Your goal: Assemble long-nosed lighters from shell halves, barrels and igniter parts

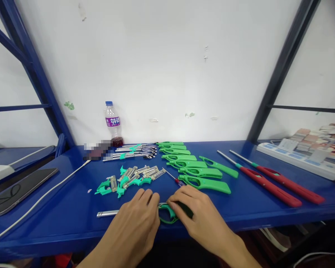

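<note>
Left to right, near the front edge of the blue tabletop. The metal tube points left; I judge it stiff, smooth and likely to slip, best taken near its root. My left hand comes next, its fingers curled over the junction of tube and handle in a grasp, the tips hidden from me. Between the hands, the green handle shows a loop around the teal trigger. I expect light, slightly springy plastic, to be held by its outer rim; the trigger probably shifts if pressed. My right hand grasps the handle's rear part, thumb and forefinger pinched close beside the trigger. Beyond it lie loose green shells, apparently just as light.
</note>
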Demonstrator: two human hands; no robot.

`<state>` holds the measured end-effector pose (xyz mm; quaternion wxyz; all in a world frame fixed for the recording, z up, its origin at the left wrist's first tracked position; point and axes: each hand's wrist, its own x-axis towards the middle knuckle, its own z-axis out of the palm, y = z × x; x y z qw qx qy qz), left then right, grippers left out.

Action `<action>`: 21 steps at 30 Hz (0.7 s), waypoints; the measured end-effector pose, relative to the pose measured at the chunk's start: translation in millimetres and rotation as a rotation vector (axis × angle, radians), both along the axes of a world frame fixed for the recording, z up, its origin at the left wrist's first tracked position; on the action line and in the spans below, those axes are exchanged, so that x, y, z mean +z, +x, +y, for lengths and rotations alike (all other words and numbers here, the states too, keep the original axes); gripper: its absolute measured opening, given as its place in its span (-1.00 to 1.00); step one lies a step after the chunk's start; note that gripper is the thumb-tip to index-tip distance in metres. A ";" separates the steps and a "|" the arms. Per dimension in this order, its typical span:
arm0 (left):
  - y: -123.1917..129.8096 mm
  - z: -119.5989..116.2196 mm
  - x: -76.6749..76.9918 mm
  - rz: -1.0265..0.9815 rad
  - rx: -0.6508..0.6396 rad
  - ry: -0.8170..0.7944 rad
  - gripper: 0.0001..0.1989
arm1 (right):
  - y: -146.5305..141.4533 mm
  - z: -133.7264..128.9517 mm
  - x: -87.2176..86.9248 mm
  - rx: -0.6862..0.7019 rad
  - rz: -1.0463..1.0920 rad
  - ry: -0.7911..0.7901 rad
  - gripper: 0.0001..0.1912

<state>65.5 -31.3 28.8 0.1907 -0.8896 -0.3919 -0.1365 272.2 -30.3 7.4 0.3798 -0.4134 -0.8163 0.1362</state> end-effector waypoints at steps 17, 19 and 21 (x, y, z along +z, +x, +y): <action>-14.9 3.8 -7.7 -0.682 -0.047 -0.266 -0.86 | -0.2 -1.9 1.7 -0.020 -0.016 0.014 -0.74; -17.0 5.0 -6.9 -0.692 -0.057 -0.272 -0.83 | -0.2 -1.5 1.9 -0.021 -0.037 0.033 -0.71; -18.7 7.2 -7.4 -0.695 -0.063 -0.273 -0.82 | -0.1 -1.1 1.6 -0.021 -0.056 0.058 -0.69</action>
